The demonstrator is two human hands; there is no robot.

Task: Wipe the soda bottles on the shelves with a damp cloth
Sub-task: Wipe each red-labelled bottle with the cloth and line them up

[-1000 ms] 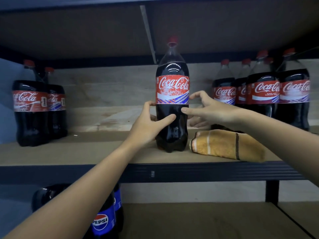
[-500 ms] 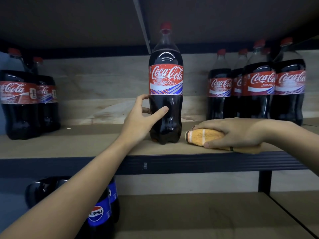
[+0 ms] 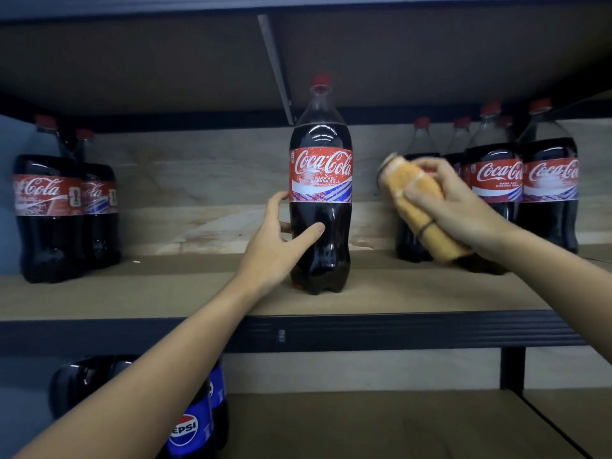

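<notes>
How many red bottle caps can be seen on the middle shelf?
8 visible. Two on the left-hand bottles, one on the centre bottle that the left hand steadies, five in the right-hand group. More bottles may stand hidden behind.

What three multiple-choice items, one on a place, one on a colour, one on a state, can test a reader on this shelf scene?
1. Where is the cloth?
A. flat on the shelf
B. in the right hand, off the shelf
C. draped over a bottle

2. What colour is the cap of the middle bottle?
A. red
B. blue
C. white

3. How does the middle bottle stand?
A. on its side
B. lifted in the air
C. upright on the shelf, held by the left hand

Answers: 1 B, the right hand grips the rolled cloth above the shelf. 2 A, the cap is red. 3 C, its base is on the board and the left hand wraps its lower body.
</notes>
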